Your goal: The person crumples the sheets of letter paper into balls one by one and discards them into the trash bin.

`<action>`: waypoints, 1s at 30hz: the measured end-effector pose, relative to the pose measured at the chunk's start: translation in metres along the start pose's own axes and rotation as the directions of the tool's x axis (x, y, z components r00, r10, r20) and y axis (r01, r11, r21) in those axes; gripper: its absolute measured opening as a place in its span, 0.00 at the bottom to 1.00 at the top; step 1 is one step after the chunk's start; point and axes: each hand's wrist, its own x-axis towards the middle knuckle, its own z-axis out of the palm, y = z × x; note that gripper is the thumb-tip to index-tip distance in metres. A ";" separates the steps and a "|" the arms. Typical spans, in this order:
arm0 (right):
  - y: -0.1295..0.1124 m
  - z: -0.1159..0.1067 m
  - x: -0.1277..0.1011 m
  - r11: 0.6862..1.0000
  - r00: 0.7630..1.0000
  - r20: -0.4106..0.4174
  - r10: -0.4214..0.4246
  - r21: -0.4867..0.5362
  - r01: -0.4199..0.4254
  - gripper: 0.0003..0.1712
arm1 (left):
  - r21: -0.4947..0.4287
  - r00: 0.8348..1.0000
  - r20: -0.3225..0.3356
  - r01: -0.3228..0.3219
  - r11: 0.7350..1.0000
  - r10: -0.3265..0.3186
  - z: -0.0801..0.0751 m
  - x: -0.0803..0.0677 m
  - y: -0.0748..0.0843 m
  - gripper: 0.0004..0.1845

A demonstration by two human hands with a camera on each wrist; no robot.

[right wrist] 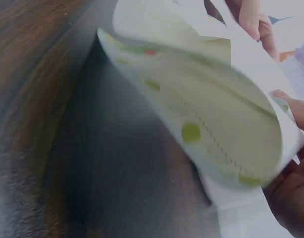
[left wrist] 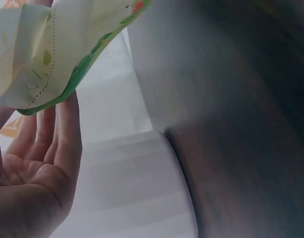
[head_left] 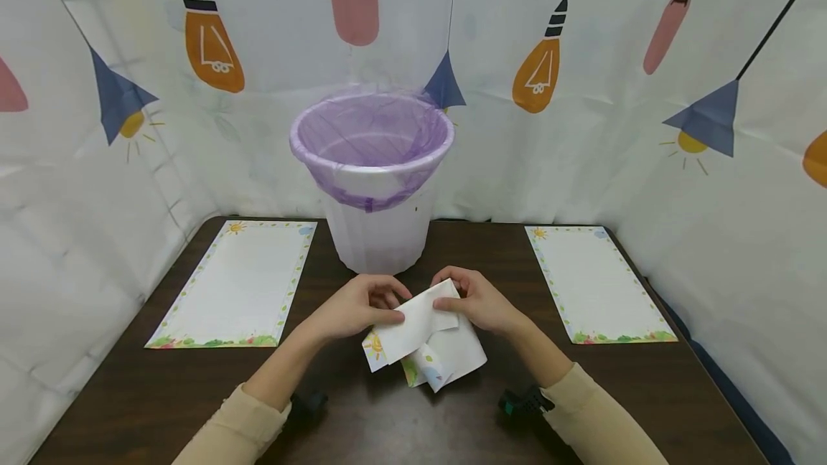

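Paper sheet (head_left: 423,339), half folded, sits between my hands with its low edge resting on the table (head_left: 161,393). My left hand (head_left: 358,305) and right hand (head_left: 481,301) pinch its top fold, probably for creasing. Beyond my fingers stands the lined bin (head_left: 373,178).

no readable text, labels or numbers

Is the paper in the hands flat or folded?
Folded: the paper bends over itself between the left hand and right hand.
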 end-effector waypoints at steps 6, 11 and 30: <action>-0.008 0.003 0.003 1.000 1.000 0.031 -0.003 -0.027 0.004 0.16 | 0.045 0.998 0.056 0.021 0.999 -0.024 0.000 0.006 0.005 0.12; -0.009 0.004 0.004 1.000 1.000 -0.007 -0.004 -0.031 0.003 0.20 | 0.035 0.999 0.033 0.009 0.999 -0.010 0.005 0.008 -0.001 0.09; 0.015 -0.005 -0.008 0.987 0.954 -0.286 0.094 0.155 -0.050 0.19 | -0.038 0.947 -0.322 -0.034 0.999 0.019 0.008 0.006 -0.014 0.09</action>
